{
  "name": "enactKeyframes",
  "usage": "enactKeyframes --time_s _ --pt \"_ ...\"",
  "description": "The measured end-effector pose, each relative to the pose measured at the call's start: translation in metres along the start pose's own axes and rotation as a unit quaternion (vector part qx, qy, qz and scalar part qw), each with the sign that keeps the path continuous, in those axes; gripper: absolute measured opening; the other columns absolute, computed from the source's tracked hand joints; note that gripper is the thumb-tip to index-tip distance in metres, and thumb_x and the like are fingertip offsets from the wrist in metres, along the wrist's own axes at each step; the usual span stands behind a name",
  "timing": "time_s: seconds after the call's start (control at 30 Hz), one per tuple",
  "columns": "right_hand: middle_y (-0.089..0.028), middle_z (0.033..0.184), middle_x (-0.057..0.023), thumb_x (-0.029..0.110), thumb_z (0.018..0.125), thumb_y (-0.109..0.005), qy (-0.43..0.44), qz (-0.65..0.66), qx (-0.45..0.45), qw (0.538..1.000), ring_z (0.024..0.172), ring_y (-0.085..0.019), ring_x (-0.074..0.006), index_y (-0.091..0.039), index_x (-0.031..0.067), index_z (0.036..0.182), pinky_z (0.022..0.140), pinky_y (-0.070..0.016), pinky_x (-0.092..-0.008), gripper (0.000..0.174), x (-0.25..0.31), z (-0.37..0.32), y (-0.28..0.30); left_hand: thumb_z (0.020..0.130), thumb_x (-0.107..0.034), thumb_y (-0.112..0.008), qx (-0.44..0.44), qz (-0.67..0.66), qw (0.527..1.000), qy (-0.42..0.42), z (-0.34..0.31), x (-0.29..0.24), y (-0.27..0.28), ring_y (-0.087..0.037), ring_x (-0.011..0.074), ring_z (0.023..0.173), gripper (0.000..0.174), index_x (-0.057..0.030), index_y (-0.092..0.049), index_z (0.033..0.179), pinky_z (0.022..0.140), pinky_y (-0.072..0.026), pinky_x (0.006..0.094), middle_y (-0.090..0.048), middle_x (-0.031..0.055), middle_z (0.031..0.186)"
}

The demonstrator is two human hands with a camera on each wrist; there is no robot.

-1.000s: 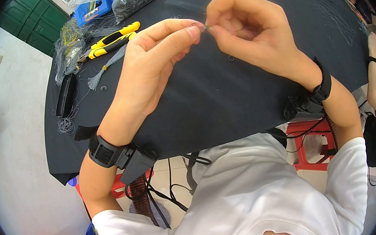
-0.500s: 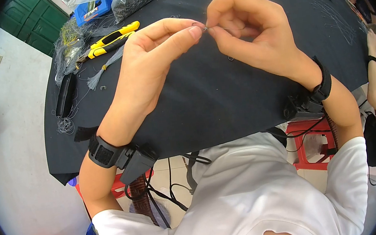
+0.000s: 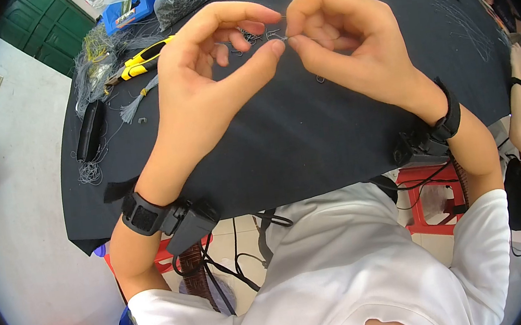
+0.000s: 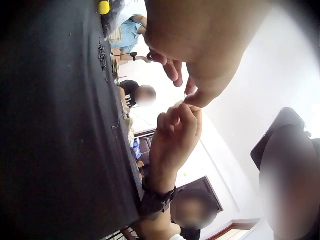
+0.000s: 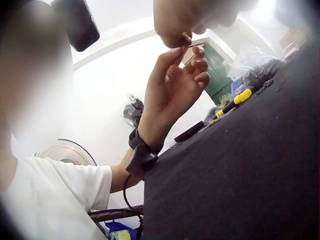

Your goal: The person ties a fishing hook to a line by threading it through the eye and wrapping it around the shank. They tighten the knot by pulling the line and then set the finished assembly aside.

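Note:
In the head view my right hand (image 3: 350,49) pinches a small dark fish hook (image 3: 273,34) with thin line between its thumb and forefinger. The hook points left, towards my left hand (image 3: 208,72). That hand has its thumb and forefinger spread apart around the hook, its thumb tip just under it and its other fingers loosely bent. Both hands are raised over the black-covered table (image 3: 271,142). Behind the left fingers lies a small pile of dark hooks (image 3: 251,37). In the right wrist view the fingertips of both hands meet, and the hook is too small to make out.
Yellow-black pliers (image 3: 143,60), a tied bundle of grey line (image 3: 135,106), a black tool handle (image 3: 91,131) and tangled line (image 3: 95,69) lie at the left. A bag of dark small pieces (image 3: 190,0) and a blue box (image 3: 126,14) stand behind. Loose strands (image 3: 464,30) lie right.
My left forefinger has lifted off the thumb, so the left hand has let go of the hook and spread. The right hand has stayed almost still, pinching it.

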State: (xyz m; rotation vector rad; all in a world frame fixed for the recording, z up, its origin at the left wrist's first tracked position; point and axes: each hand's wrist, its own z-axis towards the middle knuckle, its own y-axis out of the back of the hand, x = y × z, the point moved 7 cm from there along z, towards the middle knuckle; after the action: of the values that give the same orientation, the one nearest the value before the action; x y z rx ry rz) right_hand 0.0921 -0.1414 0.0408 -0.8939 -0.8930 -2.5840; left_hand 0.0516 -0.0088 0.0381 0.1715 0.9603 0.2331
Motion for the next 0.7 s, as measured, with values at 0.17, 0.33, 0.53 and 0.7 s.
enactKeyframes --time_s 0.17,0.33,0.53,0.7 --pt "-0.035 0.059 0.0068 0.002 0.075 -0.059 -0.011 0.023 -0.022 0.999 0.051 -0.031 0.0006 -0.055 0.0046 0.081 0.046 -0.0242 -0.0176 0.008 -0.003 0.0 0.0 0.073 0.004 -0.065 0.04 0.17 0.978 -0.114 -0.002 -0.017 -0.001 -0.044 0.006 0.079 0.023 -0.0029 -0.062 0.095 0.067 -0.032 0.0196 -0.056 -0.0007 0.094" --pt "-0.031 0.055 0.0071 0.006 0.073 -0.061 -0.022 0.031 -0.034 0.999 0.048 -0.027 -0.0004 -0.056 0.0056 0.078 0.045 -0.0222 -0.0196 0.007 -0.004 0.0 0.0 0.072 0.005 -0.066 0.021 0.187 0.974 -0.125 -0.003 -0.018 0.0 -0.045 0.0066 0.078 0.021 -0.0039 -0.064 0.091 0.067 -0.0317 0.0197 -0.056 0.0 0.093" --pt "-0.042 0.062 0.0079 -0.003 0.079 -0.057 -0.018 0.009 0.003 1.0 0.053 -0.034 0.0031 -0.056 0.0018 0.086 0.047 -0.0251 -0.0141 0.009 -0.002 0.0 -0.001 0.07 0.004 -0.067 0.016 0.196 0.972 -0.132 -0.003 -0.021 0.0 -0.045 0.0074 0.078 0.019 -0.0032 -0.064 0.087 0.067 -0.0317 0.0202 -0.055 0.0008 0.092" --pt "-0.042 0.063 0.008 -0.004 0.078 -0.057 -0.028 0.02 0.006 0.999 0.053 -0.034 0.0033 -0.056 0.0017 0.086 0.047 -0.0255 -0.0138 0.009 -0.004 0.0 -0.002 0.07 0.004 -0.067 0.023 0.205 0.969 -0.138 -0.003 -0.02 -0.001 -0.045 0.0072 0.078 0.019 -0.0043 -0.063 0.086 0.067 -0.0314 0.02 -0.055 0.0005 0.092"
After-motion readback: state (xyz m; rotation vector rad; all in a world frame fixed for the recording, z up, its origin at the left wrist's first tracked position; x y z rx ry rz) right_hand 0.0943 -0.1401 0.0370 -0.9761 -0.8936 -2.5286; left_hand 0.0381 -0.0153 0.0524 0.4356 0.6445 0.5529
